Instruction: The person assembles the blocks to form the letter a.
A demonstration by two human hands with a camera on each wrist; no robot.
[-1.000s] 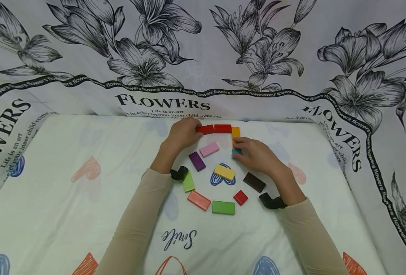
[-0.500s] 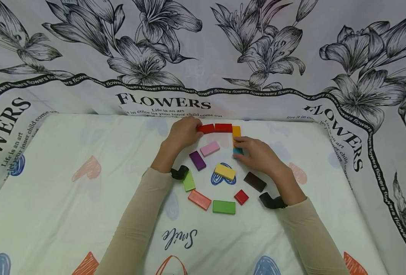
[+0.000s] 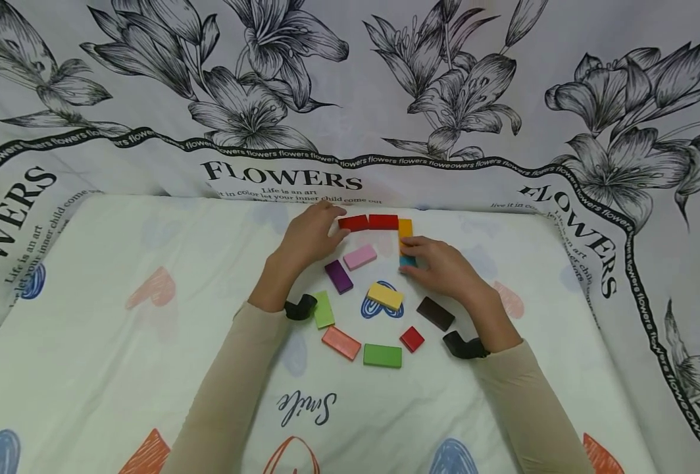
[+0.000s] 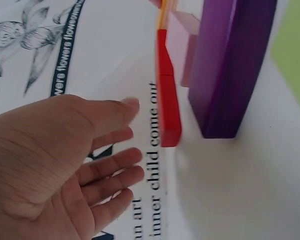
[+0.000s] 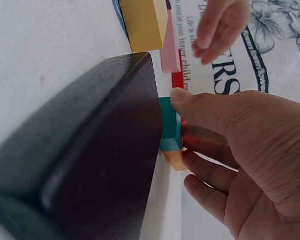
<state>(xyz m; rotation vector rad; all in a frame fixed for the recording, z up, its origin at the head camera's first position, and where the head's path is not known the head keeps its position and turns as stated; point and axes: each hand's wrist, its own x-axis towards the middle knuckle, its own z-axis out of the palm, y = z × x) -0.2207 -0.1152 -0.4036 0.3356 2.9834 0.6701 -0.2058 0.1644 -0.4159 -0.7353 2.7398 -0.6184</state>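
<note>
At the far side of the cloth, two red blocks [image 3: 352, 223] lie end to end in a row. An orange block [image 3: 405, 228] meets the right end of that row and points toward me, with a blue block [image 3: 407, 261] at its near end. My right hand [image 3: 441, 263] pinches the blue block between thumb and fingers; the hand covers part of both blocks. Just left of the row is my left hand [image 3: 310, 234], its thumb and fingers spread apart. In the left wrist view a gap shows between those fingers and the red block's end [image 4: 171, 135].
Loose blocks lie nearer me: pink [image 3: 360, 257], purple [image 3: 339, 276], yellow [image 3: 385, 295], dark brown [image 3: 435, 313], light green [image 3: 323, 309], coral [image 3: 341, 343], green [image 3: 382, 355] and a small red one [image 3: 412, 339]. A printed white cloth [image 3: 119, 368] covers the surface.
My left hand has let go of the left red block and drawn back slightly to the left, its fingers opening. The right hand stays at the blue block.
</note>
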